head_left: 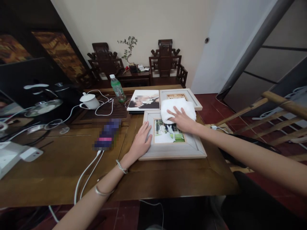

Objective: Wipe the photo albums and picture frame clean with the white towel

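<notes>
A picture frame [177,150] with a pale wide border and a photo with green grass lies flat on the wooden table. My left hand [142,140] rests along its left edge, fingers stretched out against the border. On the frame's upper right part lies a white cloth [189,110], and my right hand [179,118] presses on it with fingers spread. The cloth hides the far right of the photo and part of a second pale frame [193,98] behind. Left of that second frame is a photo panel [144,99] with a white upper part.
On the wooden table [168,182] to the left are a phone [106,134] with charging cables, a white lidded cup [90,101], a green-labelled bottle [117,88] and a power strip [11,156]. A wooden chair [266,111] stands at right.
</notes>
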Demonstrator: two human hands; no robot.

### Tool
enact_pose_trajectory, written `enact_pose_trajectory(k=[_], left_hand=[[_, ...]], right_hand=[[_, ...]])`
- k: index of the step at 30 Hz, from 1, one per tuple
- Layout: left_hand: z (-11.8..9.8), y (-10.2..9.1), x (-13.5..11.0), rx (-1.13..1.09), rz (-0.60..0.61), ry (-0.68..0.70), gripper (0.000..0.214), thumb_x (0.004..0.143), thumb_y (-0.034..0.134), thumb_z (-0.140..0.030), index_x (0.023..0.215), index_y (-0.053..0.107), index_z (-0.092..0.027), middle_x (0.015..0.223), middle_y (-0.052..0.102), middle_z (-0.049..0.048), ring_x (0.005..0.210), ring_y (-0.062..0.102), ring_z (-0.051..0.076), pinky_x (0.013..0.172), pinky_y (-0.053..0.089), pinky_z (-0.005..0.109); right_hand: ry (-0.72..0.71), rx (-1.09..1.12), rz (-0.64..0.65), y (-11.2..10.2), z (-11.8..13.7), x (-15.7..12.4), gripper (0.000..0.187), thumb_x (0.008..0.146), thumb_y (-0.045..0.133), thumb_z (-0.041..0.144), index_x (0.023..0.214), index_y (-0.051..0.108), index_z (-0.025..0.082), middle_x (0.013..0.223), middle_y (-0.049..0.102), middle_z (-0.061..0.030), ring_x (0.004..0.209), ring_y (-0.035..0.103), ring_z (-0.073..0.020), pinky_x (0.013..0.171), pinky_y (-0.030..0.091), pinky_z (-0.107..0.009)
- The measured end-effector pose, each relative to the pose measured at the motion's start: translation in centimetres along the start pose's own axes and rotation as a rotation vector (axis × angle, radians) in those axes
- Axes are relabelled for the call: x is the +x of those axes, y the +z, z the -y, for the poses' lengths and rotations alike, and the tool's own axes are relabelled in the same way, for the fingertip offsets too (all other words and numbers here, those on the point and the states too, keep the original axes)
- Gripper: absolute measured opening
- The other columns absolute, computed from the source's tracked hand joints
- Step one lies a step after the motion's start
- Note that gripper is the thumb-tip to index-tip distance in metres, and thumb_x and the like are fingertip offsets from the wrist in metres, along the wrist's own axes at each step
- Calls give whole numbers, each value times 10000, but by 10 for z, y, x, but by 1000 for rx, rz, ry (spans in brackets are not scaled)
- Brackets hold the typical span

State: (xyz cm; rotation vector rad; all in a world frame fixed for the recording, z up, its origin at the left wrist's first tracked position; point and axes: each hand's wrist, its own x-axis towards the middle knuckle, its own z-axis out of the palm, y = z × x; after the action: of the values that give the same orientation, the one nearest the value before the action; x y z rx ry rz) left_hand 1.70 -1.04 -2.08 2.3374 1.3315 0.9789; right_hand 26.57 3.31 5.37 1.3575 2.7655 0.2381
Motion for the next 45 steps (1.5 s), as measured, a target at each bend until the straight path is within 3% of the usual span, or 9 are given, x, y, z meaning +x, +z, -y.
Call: enact_pose_trajectory(k=[4, 9, 16, 19, 23, 28, 35, 39, 45], left_hand=[[1, 0, 0, 32, -2, 10, 443, 909, 427, -232, 1332, 475, -107, 1486, 371, 171, 1402, 293, 286, 1145, 251, 515], [-2, 0, 1, 59, 11, -3, 451, 915, 411, -250, 1327, 478, -79, 1486, 367, 184, 1401, 293, 287, 1149, 250, 502], [-4, -1, 1, 84, 18, -21, 456, 914, 399, -264, 1316, 489, -69, 1484, 372, 181, 1403, 292, 274, 1157, 249, 474], [-3, -1, 1, 79, 14, -13, 450, 918, 397, -266, 1319, 486, -82, 1484, 373, 176, 1404, 291, 273, 1152, 254, 486], [-2, -1, 1, 71, 10, -2, 453, 921, 398, -267, 1330, 475, -88, 1487, 368, 176, 1405, 287, 275, 1147, 252, 502], [0, -1, 1, 73, 34, 13, 459, 926, 401, -276, 1338, 469, -88, 1485, 370, 181, 1406, 284, 281, 1146, 248, 507], [2, -1, 0, 70, 18, 21, 453, 931, 391, -280, 1331, 474, -84, 1480, 379, 177, 1406, 285, 269, 1148, 253, 492], [1, -1, 0, 81, 27, 18, 459, 930, 389, -280, 1329, 475, -69, 1478, 378, 187, 1405, 286, 274, 1152, 250, 485], [-1, -1, 1, 73, 16, 6, 451, 918, 407, -267, 1331, 479, -100, 1481, 381, 169, 1400, 297, 281, 1150, 254, 495]], right_hand=[[-9, 26, 72, -4, 11, -5, 668, 712, 387, -70, 1332, 520, 141, 1537, 258, -142, 1382, 160, -452, 1010, 243, -710], [-60, 138, 208, -25, 43, -43, 670, 710, 410, -49, 1341, 506, 154, 1510, 320, -145, 1365, 254, -416, 1006, 294, -677], [-68, 386, 371, -68, 88, -94, 708, 697, 365, -59, 1343, 498, 197, 1498, 362, -87, 1344, 343, -351, 1025, 374, -569], [-102, 429, 375, -72, 99, -105, 705, 681, 389, -50, 1318, 524, 217, 1516, 330, -60, 1359, 311, -362, 1030, 367, -579], [-115, 346, 273, -47, 92, -100, 719, 669, 425, -47, 1334, 511, 214, 1535, 282, -56, 1392, 216, -380, 1055, 301, -624], [-94, 120, 91, -9, 50, -63, 686, 680, 434, -65, 1321, 523, 163, 1536, 269, -112, 1394, 193, -396, 1060, 251, -644], [26, -57, 38, 1, -2, 0, 744, 691, 386, -102, 1372, 480, 181, 1562, 192, -99, 1372, 172, -469, 1004, 277, -685], [-2, -51, 87, 0, 4, -3, 730, 711, 397, -83, 1383, 469, 192, 1554, 224, -96, 1353, 222, -470, 978, 315, -674], [-40, 62, 205, -23, 46, -48, 686, 704, 442, -48, 1338, 519, 202, 1521, 311, -96, 1322, 323, -430, 970, 364, -629]])
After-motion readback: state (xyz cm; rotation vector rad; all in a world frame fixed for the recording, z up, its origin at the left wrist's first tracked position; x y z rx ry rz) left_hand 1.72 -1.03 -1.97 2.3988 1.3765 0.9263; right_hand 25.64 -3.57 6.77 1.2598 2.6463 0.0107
